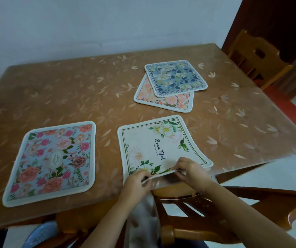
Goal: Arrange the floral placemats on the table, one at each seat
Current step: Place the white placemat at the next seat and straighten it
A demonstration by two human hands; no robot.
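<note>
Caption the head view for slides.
Left hand and right hand pinch the near edge of the cream placemat; the pink placemat lies beside it.

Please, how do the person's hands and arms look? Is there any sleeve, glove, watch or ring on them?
The left hand and the right hand wear no gloves. The left forearm and the right forearm are uncovered as far as the picture shows; no sleeve is in view. I see no watch or bracelet. The fingers are too small to be sure about rings.

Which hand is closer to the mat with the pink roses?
Left. The left hand pinches the near edge of the white mat, just right of the pink rose mat. The right hand pinches that same edge farther right.
</note>
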